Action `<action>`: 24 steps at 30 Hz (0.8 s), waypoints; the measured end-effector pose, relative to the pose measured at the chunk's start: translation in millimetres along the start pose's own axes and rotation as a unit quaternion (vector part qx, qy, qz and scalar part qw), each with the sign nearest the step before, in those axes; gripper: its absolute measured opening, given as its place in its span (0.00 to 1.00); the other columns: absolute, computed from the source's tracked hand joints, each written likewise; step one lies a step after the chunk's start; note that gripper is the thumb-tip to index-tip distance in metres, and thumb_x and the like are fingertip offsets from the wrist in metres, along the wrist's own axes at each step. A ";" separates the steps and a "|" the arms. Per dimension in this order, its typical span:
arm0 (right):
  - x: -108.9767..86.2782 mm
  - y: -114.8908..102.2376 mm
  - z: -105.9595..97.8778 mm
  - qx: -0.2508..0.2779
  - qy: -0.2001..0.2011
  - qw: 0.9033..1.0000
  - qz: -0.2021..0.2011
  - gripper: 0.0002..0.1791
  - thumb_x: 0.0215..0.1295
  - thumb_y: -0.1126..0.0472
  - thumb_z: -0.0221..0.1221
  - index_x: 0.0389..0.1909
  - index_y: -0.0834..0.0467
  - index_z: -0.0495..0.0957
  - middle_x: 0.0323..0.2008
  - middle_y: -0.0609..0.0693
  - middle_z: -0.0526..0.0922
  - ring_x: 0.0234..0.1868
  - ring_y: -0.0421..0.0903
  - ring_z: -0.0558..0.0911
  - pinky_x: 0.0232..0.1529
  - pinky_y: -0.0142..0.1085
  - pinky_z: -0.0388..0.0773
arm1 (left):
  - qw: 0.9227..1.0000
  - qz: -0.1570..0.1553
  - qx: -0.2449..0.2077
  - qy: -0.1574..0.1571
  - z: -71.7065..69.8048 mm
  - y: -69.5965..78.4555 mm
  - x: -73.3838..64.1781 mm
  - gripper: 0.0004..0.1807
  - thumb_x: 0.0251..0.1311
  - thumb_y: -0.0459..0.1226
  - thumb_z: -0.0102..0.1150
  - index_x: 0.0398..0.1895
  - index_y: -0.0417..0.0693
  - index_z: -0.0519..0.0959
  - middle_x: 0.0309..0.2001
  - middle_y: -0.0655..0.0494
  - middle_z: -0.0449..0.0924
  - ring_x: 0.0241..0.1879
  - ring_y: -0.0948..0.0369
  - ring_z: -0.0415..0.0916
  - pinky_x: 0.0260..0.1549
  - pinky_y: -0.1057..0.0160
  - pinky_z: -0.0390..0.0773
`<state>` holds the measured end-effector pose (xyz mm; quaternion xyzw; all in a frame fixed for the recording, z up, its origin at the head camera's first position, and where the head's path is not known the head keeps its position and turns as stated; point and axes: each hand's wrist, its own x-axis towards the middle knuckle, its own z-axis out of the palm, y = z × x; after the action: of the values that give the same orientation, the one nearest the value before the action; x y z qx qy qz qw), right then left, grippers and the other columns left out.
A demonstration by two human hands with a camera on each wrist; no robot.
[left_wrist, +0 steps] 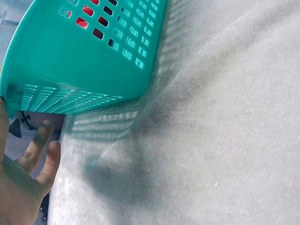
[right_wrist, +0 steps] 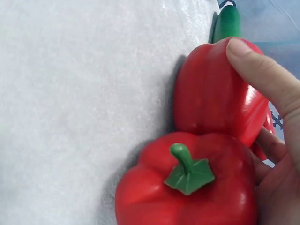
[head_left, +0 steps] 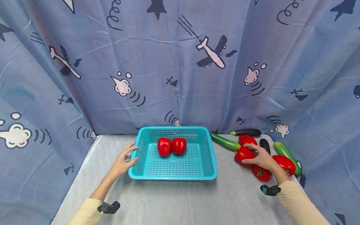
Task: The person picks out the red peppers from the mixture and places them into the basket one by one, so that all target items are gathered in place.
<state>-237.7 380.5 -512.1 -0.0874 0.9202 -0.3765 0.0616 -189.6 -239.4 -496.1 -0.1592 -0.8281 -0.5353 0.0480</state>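
Note:
My right hand point(head_left: 261, 157) is on a red bell pepper point(head_left: 243, 156) at the right of the table. In the right wrist view the thumb point(right_wrist: 243, 51) lies on this pepper's side, and the other fingers reach round behind it, partly hidden. Just in front sits another bell pepper point(right_wrist: 187, 187) with a green stem. At the turquoise basket point(head_left: 172, 177), my left hand point(head_left: 122, 161) is by the left rim, its fingers spread and fairly straight. Inside the basket lie two bell peppers, one on the left point(head_left: 164, 147) and one on the right point(head_left: 179, 146).
Around the right hand lie more red bell peppers point(head_left: 284, 164), a green cucumber-like vegetable point(head_left: 225, 142), another at the right edge point(head_left: 287, 156), and dark eggplants point(head_left: 247, 132). A blue printed curtain point(head_left: 157, 78) hangs behind the pale table point(head_left: 168, 203).

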 end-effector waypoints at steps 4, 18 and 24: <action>1.4 0.6 2.0 -0.010 0.006 1.000 0.001 0.42 0.57 0.51 0.75 0.69 0.62 0.70 0.61 0.69 0.71 0.57 0.68 0.70 0.46 0.58 0.79 | 1.000 0.000 -0.002 -0.001 0.0 -0.3 0.3 0.27 0.64 0.21 0.62 0.66 0.27 0.70 0.74 0.28 0.52 0.50 0.31 0.76 0.43 0.37 0.80; -2.2 -10.6 -6.8 0.042 0.020 0.999 0.016 0.45 0.61 0.50 0.73 0.75 0.58 0.64 0.63 0.70 0.66 0.60 0.71 0.66 0.45 0.57 0.81 | 1.000 0.010 -0.005 0.000 0.1 -2.5 0.8 0.26 0.64 0.21 0.62 0.66 0.26 0.70 0.74 0.28 0.52 0.49 0.31 0.76 0.43 0.34 0.79; -0.2 -17.7 -8.0 0.064 0.025 0.997 0.021 0.46 0.63 0.47 0.71 0.77 0.54 0.61 0.66 0.70 0.64 0.62 0.73 0.64 0.45 0.57 0.81 | 1.000 0.015 -0.003 0.003 0.0 -4.5 0.2 0.26 0.63 0.20 0.62 0.65 0.26 0.70 0.73 0.27 0.52 0.49 0.31 0.76 0.43 0.34 0.79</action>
<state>-236.9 373.6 -493.9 -0.0546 0.8970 -0.4355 0.0520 -191.3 -241.0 -499.9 -0.1700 -0.8237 -0.5378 0.0576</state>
